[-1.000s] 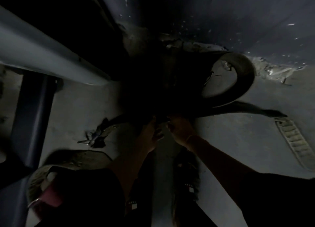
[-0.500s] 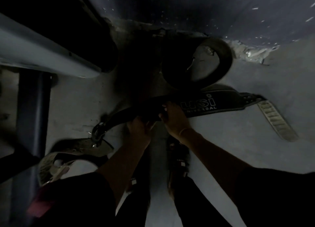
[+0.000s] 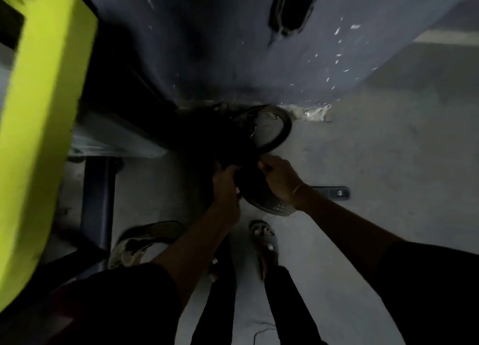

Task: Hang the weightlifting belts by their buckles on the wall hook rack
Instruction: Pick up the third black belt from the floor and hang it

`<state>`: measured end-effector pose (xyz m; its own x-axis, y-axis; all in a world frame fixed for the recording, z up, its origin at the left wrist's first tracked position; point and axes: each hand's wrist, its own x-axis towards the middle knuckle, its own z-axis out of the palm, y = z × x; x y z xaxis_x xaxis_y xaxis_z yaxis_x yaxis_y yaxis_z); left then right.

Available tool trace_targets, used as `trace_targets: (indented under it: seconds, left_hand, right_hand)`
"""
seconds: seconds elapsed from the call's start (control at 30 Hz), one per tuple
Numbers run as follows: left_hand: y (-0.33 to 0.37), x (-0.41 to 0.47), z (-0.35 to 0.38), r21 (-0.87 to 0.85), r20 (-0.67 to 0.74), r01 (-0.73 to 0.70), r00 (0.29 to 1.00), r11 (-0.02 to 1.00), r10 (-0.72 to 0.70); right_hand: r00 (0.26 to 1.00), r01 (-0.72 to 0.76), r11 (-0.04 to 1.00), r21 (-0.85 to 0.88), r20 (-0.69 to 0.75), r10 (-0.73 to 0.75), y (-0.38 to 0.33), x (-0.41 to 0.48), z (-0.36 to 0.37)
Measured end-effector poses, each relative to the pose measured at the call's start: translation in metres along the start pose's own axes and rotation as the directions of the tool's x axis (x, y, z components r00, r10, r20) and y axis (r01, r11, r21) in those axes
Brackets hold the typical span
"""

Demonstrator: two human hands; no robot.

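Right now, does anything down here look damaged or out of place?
Yes. The plaster at the wall's foot is chipped and crumbling. A coiled belt lies on the floor by that wall, a second belt beside the dark post; left hand and right hand grip a third belt.

I am in a dim corner of a gym. My left hand (image 3: 225, 186) and right hand (image 3: 280, 181) grip a black lifting belt (image 3: 261, 202). A coiled belt (image 3: 283, 126) lies just beyond them at the foot of the scuffed blue wall (image 3: 233, 46). A worn belt (image 3: 145, 237) sits on the bare grey floor (image 3: 388, 163) below my left hand. Far left of my hands stand a bright yellow pad (image 3: 44, 111) and a dark metal post (image 3: 98, 202).
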<state>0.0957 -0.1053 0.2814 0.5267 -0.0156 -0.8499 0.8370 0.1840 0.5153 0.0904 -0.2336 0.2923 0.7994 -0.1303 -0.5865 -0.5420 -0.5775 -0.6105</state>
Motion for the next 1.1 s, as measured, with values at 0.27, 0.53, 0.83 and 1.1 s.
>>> trace_targets:
  seconds: [0.27,0.53,0.83,1.1]
  left_hand:
    - [0.086,-0.155,0.027,0.214,0.324,-0.493,0.850,0.843,0.415]
    - [0.181,-0.315,0.075,0.279,0.206,-0.786,0.609,0.551,0.765]
    - [0.292,-0.463,0.102,0.131,0.211,-0.918,0.395,0.375,0.894]
    - [0.328,-0.571,0.109,-0.087,0.125,-0.964,0.239,0.250,0.963]
  right_hand:
    - [0.935,0.169,0.855,0.491,-0.355,0.019,-0.092,-0.120,-0.096]
    - [0.879,0.425,0.705,0.568,-0.444,-0.173,-0.199,-0.226,-0.198]
    - [0.757,0.653,0.424,0.628,-0.547,-0.356,-0.275,-0.337,-0.278]
    - [0.600,0.800,0.338,0.496,-0.646,-0.472,-0.366,-0.404,-0.346]
